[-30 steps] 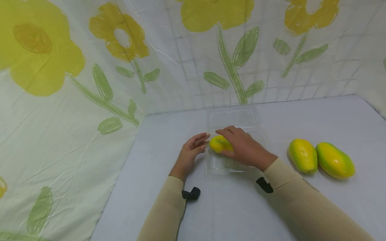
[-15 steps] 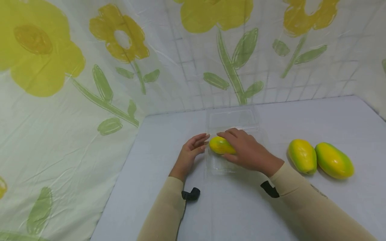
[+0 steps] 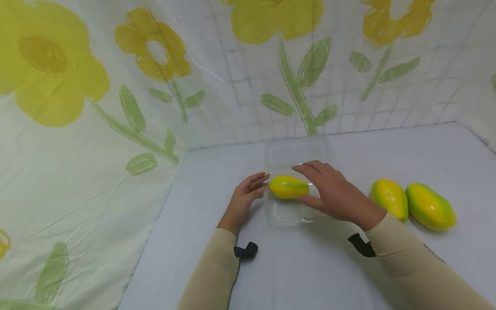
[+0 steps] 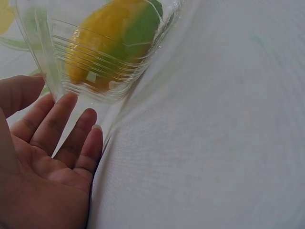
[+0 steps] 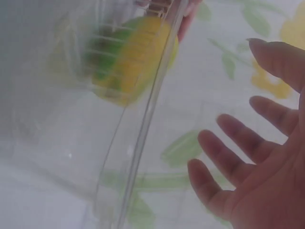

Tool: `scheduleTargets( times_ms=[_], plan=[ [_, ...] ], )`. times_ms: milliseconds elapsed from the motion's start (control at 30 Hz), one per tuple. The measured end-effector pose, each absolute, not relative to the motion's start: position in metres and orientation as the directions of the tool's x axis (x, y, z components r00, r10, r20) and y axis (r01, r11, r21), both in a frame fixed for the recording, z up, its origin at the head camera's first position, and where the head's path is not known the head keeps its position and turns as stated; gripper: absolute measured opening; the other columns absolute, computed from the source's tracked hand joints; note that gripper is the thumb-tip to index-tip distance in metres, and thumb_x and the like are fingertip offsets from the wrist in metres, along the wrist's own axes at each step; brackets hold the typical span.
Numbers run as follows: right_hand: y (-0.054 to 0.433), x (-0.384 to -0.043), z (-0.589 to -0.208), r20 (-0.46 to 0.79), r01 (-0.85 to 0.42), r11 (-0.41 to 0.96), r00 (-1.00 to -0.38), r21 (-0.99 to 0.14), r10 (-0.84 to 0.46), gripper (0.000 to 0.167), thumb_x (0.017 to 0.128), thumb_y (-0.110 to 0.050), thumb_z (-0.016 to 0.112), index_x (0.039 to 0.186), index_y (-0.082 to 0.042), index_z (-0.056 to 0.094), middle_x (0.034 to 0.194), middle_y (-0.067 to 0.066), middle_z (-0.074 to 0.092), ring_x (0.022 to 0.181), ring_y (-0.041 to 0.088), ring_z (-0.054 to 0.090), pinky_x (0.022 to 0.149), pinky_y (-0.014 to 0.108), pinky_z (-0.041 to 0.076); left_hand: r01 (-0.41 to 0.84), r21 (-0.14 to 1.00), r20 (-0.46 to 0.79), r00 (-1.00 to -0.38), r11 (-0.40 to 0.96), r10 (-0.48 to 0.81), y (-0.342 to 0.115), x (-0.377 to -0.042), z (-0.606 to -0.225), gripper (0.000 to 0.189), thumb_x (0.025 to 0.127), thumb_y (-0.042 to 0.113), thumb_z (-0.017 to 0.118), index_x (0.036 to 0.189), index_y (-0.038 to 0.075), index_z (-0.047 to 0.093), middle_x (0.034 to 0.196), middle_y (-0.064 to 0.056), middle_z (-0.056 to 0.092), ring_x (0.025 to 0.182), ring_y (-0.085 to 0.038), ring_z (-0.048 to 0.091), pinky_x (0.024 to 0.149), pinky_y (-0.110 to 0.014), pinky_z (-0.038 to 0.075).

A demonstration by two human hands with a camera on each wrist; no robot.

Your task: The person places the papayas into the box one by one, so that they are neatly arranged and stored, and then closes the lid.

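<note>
A yellow-green papaya (image 3: 288,187) lies on its side in a clear plastic clamshell box (image 3: 286,215) whose lid (image 3: 298,150) is folded back toward the wall. My left hand (image 3: 242,200) stays at the box's left side, fingers relaxed and fingertips right at its ribbed wall (image 4: 102,67). My right hand (image 3: 337,193) hovers at the papaya's right end with thumb and fingers spread. In the right wrist view, this hand (image 5: 267,157) holds nothing, and the papaya (image 5: 138,57) shows through the box wall.
Two more papayas rest side by side to the right on the white table: a nearer-in one (image 3: 389,196), partly behind the right wrist, and an outer one (image 3: 431,206). A flower-printed curtain (image 3: 217,86) hangs along the table's back and left.
My right hand has let go of the papaya and drawn back to the right, uncovering it in the box. The left hand has kept its place.
</note>
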State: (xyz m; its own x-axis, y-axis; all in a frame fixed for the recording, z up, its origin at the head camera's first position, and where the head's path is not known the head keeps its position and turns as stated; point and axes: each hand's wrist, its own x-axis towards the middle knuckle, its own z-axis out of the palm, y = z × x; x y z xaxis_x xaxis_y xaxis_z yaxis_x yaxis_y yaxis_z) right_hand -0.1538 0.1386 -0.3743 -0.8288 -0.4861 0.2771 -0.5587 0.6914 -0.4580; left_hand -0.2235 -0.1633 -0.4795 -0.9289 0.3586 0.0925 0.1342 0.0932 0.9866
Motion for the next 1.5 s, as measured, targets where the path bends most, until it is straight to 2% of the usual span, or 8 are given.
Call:
scheduleTargets(
  times_ms=[467, 700, 967, 1233, 1500],
  plan=[
    [0.186, -0.145, -0.366, 0.274, -0.492, 0.709, -0.871, -0.505, -0.409, 0.070, 0.101, -0.026, 0.081, 0.161, -0.011, 0.047, 0.153, 0.015, 0.052, 0.138, 0.042, 0.048, 0.110, 0.070, 0.040, 0.126, 0.987, 0.080, -0.927, 0.101, 0.367, -0.164, -0.225, -0.482, 0.057, 0.108, 0.025, 0.067, 0.161, 0.011, 0.053, 0.153, 0.010, 0.063, 0.140, -0.017, 0.057, 0.113, -0.045, 0.047],
    [0.208, -0.145, -0.366, 0.275, -0.462, 0.719, -0.887, -0.520, -0.371, 0.073, 0.101, -0.029, 0.081, 0.161, -0.009, 0.047, 0.154, 0.018, 0.050, 0.140, 0.044, 0.044, 0.110, 0.071, 0.039, 0.128, 0.987, 0.085, -0.928, 0.097, 0.364, -0.164, -0.225, -0.482, 0.055, 0.108, 0.022, 0.067, 0.161, 0.011, 0.053, 0.153, 0.010, 0.063, 0.140, -0.017, 0.057, 0.112, -0.044, 0.047],
    [0.236, -0.143, -0.373, 0.311, -0.439, 0.724, -0.897, -0.532, -0.316, 0.075, 0.097, -0.022, 0.085, 0.160, -0.006, 0.047, 0.149, 0.021, 0.052, 0.138, 0.046, 0.045, 0.105, 0.071, 0.040, 0.128, 0.987, 0.085, -0.928, 0.096, 0.362, -0.164, -0.224, -0.481, 0.054, 0.109, 0.020, 0.065, 0.161, 0.011, 0.053, 0.153, 0.009, 0.063, 0.140, -0.018, 0.057, 0.112, -0.044, 0.047],
    [0.261, -0.139, -0.376, 0.242, -0.345, 0.743, -0.938, -0.574, -0.249, 0.075, 0.100, -0.023, 0.082, 0.162, -0.003, 0.044, 0.154, 0.023, 0.047, 0.141, 0.048, 0.040, 0.105, 0.072, 0.037, 0.123, 0.989, 0.084, -0.928, 0.087, 0.364, -0.164, -0.225, -0.480, 0.054, 0.109, 0.018, 0.064, 0.161, 0.010, 0.053, 0.153, 0.008, 0.063, 0.140, -0.019, 0.057, 0.111, -0.044, 0.048],
    [0.293, -0.132, -0.391, 0.222, -0.284, 0.764, -0.957, -0.579, -0.188, 0.073, 0.104, -0.024, 0.078, 0.163, -0.001, 0.042, 0.153, 0.029, 0.044, 0.130, 0.053, 0.045, 0.100, 0.073, 0.038, 0.111, 0.991, 0.077, -0.932, 0.078, 0.354, -0.162, -0.224, -0.481, 0.052, 0.108, 0.019, 0.066, 0.159, 0.014, 0.056, 0.153, 0.008, 0.063, 0.140, -0.019, 0.058, 0.112, -0.044, 0.047]
  ],
)
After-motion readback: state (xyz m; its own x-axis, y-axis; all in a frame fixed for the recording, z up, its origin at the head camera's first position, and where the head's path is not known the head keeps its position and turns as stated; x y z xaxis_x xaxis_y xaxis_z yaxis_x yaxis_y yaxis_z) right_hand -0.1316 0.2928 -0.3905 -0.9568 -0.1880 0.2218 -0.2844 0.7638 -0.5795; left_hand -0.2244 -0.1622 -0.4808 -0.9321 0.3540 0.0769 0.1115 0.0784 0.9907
